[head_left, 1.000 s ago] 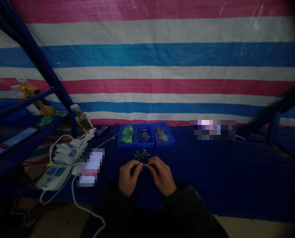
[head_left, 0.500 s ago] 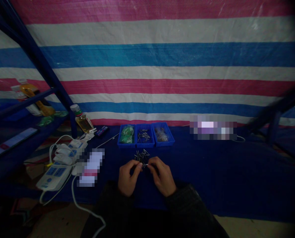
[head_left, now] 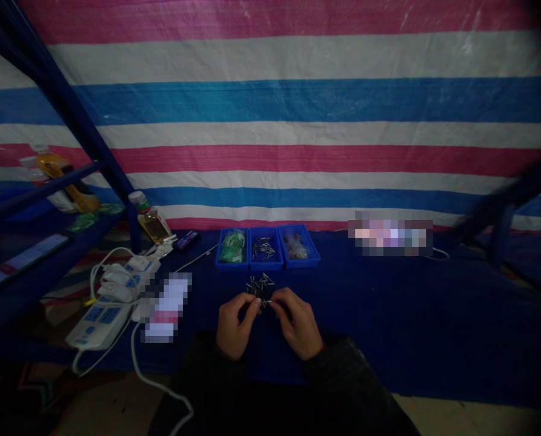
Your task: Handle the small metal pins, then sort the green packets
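My left hand [head_left: 236, 325] and my right hand [head_left: 298, 323] face each other low over the blue tabletop. Thumb and forefinger of each are pinched together. A thin, shiny metal pin [head_left: 265, 301] spans the gap between the fingertips; its ends are covered, and its exact kind is too small to make out. Just beyond the fingers lies a loose heap of similar metal pins [head_left: 262, 284]. Behind it, side by side, stand three blue bins: one with green plastic packets [head_left: 232, 246], a middle one [head_left: 265, 265] with scattered pins, and one with clear plastic packets [head_left: 296, 246].
At left are a white power strip [head_left: 100, 321] with plugs and cables, a phone [head_left: 167, 309], a small dark box [head_left: 186, 241] and a tilted bottle [head_left: 152, 221]. A blurred-out object [head_left: 391, 233] lies at the back right. Blue frame bars [head_left: 82, 127] flank the table.
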Demonstrator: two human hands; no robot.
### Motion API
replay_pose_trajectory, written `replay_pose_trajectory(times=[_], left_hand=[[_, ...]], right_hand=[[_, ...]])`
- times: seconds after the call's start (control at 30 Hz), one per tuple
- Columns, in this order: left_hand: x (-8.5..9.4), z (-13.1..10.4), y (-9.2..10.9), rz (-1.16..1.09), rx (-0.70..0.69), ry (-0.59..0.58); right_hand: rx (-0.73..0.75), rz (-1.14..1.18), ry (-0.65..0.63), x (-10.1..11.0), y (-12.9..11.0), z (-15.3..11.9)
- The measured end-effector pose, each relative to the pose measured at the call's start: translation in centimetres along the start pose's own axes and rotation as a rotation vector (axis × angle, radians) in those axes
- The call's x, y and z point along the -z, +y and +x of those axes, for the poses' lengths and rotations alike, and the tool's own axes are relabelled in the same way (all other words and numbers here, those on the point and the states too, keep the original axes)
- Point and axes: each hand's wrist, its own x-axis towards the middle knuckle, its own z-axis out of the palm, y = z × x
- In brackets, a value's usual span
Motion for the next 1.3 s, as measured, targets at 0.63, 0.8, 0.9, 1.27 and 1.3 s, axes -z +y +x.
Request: replay_pose_trajectory(times=[0.63,0.8,0.9,1.27,1.3], left_hand=[[-0.06,-0.03,-0.15,-0.021,0.002,-0.015],[-0.15,0.01,-0.15,-0.021,-0.011,-0.052],[-0.26,-0.02,-0.24,-0.007,-0.031,-0.102],[-0.33,0.01,-0.27,0.009,-0.021,-0.128],[-0.31,0.02,-0.22,0.011,-0.018,-0.124]], right_hand=[[-0.011,0.018,-0.01,0.01,-0.05,0.04],[-0.003,0.022,-0.034,0.08,-0.02,0.16],[0.004,0.017,-0.063,0.02,0.16,0.09],[0.042,0.073,-0.027,-0.19,0.17,-0.01],[0.05,0.067,-0.017,-0.22,0.2,-0.01]])
